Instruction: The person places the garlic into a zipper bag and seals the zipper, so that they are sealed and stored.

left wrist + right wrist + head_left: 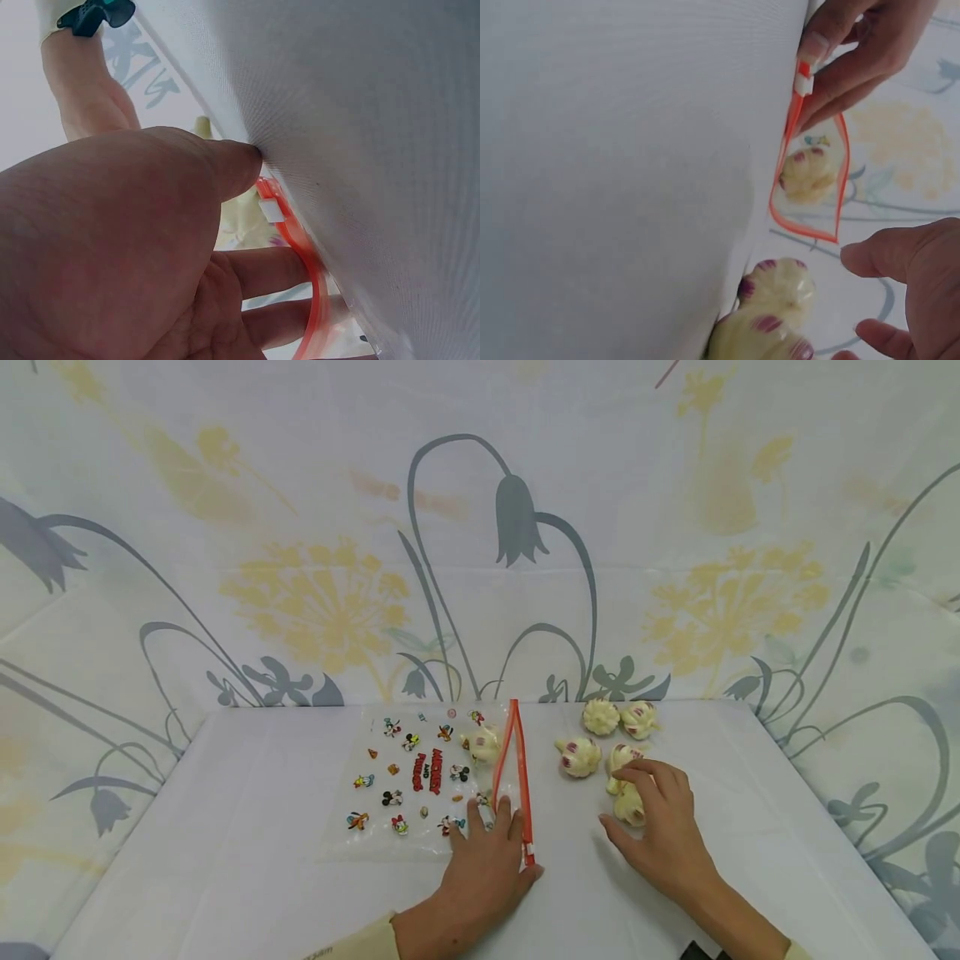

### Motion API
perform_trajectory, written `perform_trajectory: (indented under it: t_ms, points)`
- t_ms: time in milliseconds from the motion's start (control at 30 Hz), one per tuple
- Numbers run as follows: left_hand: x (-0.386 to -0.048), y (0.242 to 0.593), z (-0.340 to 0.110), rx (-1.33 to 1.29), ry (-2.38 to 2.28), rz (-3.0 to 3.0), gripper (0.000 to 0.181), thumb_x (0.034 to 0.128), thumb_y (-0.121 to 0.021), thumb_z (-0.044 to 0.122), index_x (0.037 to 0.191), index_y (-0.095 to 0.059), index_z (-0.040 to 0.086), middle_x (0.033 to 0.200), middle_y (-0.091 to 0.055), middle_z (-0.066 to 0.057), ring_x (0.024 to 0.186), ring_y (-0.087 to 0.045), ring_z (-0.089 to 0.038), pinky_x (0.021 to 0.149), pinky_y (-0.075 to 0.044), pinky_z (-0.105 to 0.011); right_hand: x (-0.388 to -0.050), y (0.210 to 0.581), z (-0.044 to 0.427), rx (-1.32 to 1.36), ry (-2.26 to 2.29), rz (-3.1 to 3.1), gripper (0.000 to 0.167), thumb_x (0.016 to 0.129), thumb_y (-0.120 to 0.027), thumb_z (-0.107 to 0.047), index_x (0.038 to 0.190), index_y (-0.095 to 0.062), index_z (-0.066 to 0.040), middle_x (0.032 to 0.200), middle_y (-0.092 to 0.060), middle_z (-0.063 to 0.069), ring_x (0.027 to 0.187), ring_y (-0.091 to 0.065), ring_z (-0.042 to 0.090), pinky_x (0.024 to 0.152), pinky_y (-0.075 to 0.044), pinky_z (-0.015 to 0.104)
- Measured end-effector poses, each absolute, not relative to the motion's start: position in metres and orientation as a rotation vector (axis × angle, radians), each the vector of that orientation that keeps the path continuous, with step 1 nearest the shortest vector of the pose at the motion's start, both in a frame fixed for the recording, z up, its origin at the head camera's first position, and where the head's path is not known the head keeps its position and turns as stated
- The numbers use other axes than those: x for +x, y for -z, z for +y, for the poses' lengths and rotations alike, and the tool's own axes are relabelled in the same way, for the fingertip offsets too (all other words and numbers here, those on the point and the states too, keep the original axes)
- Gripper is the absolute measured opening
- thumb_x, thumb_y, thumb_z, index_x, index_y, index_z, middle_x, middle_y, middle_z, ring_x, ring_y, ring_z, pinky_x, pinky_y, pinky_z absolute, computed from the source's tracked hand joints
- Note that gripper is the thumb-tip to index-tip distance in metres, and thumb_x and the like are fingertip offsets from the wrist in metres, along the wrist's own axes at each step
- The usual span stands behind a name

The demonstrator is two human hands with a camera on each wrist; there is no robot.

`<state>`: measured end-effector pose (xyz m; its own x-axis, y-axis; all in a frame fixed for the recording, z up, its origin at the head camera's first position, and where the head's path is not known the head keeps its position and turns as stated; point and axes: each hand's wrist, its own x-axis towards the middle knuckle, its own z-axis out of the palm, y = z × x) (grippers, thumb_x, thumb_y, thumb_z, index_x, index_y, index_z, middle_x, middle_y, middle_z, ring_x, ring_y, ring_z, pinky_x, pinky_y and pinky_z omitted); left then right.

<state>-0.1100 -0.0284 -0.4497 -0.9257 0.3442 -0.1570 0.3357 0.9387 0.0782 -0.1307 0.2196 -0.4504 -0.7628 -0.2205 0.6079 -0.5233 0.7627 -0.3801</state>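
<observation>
A clear zip bag [408, 810] with cartoon prints and a red zip edge lies flat, its mouth gaping toward the right. One garlic bulb [483, 745] is inside it. My left hand [483, 864] rests on the bag's near right corner with fingers spread. In the left wrist view its thumb touches the table near the white zip slider [271, 211]. My right hand [663, 835] hovers beside the nearest garlic bulb [628, 806], fingers loosely bent, partly covering it. The right wrist view shows a gap between that hand [922, 285] and the bulbs [776, 289].
Several more garlic bulbs stand right of the bag: one nearest to it [579, 757], two at the back [602, 717], and one beyond my right fingers [624, 760]. A floral cloth [465, 610] rises behind the white table [247, 827]. Something black [697, 952] shows at the bottom edge.
</observation>
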Motion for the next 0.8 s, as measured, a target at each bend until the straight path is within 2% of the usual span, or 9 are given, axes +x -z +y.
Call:
perform_trajectory:
  t_ms: [300, 433, 567, 800]
  points:
    - [-0.11, 0.449, -0.028, 0.523, -0.072, 2.928, 0.08, 0.0964, -0.069, 0.063, 0.158, -0.051, 0.014, 0.164, -0.044, -0.011, 0.145, -0.043, -0.053, 0.104, -0.048, -0.07, -0.125, 0.454, 0.238, 0.448, -0.715, -2.439, 0.071, 0.061, -0.099, -0.002, 0.122, -0.063, 0.0, 0.125, -0.055, 0.02, 0.114, -0.046, 0.043, 0.091, -0.031, 0.054]
    - [-0.11, 0.448, -0.028, 0.529, -0.061, 2.938, 0.08, 0.0966, -0.068, 0.063, 0.158, -0.052, 0.014, 0.164, -0.044, -0.011, 0.145, -0.043, -0.053, 0.104, -0.049, -0.069, -0.126, 0.455, 0.243, 0.421, -0.709, -2.459, 0.071, 0.059, -0.101, -0.003, 0.119, -0.062, 0.0, 0.122, -0.057, 0.019, 0.111, -0.048, 0.041, 0.088, -0.031, 0.05]
    - [-0.109, 0.448, -0.028, 0.532, -0.046, 2.947, 0.08, 0.0968, -0.068, 0.063, 0.157, -0.052, 0.014, 0.164, -0.045, -0.011, 0.144, -0.044, -0.053, 0.103, -0.049, -0.069, -0.126, 0.456, 0.245, 0.388, -0.713, -2.51, 0.069, 0.062, -0.1, -0.004, 0.119, -0.061, -0.001, 0.121, -0.057, 0.019, 0.109, -0.049, 0.038, 0.087, -0.034, 0.047]
    - [-0.109, 0.447, -0.028, 0.529, -0.051, 2.943, 0.08, 0.0962, -0.068, 0.063, 0.157, -0.052, 0.014, 0.164, -0.044, -0.011, 0.144, -0.044, -0.053, 0.104, -0.049, -0.07, -0.126, 0.457, 0.245, 0.337, -0.708, -2.592, 0.068, 0.069, -0.099, -0.008, 0.125, -0.06, 0.001, 0.125, -0.058, 0.019, 0.114, -0.053, 0.037, 0.091, -0.041, 0.049]
